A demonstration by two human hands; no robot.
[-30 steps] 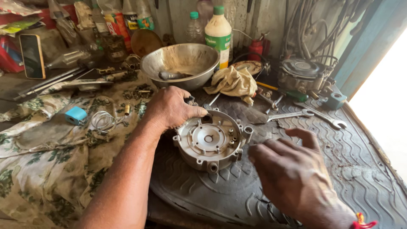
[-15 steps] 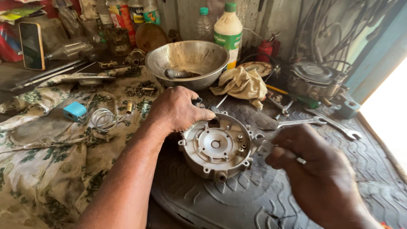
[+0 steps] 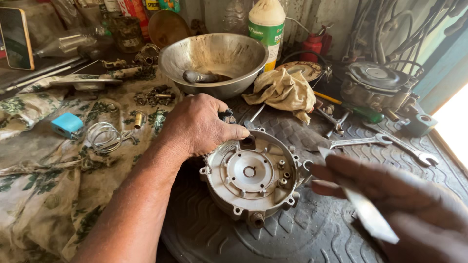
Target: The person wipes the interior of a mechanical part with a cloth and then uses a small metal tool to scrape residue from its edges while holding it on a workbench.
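A black ribbed rubber mat (image 3: 312, 229) carries the round grey cast-metal housing (image 3: 251, 175), gripped at its upper-left rim by the left hand (image 3: 197, 126). Behind, a steel bowl (image 3: 214, 56) holds one metal part, beside one green-labelled white bottle (image 3: 266, 24). The right hand (image 3: 404, 199) pinches a thin flat metal blade (image 3: 363, 207).

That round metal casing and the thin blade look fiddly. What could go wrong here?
The left hand steadies the round metal casing only at its upper edge, so it might slide on the rubber mat if pushed. The right hand holds a thin metal blade in bare fingers close to the casing; a slip could nick a finger or scratch the casing's face. Spanners lie close by and could get knocked.
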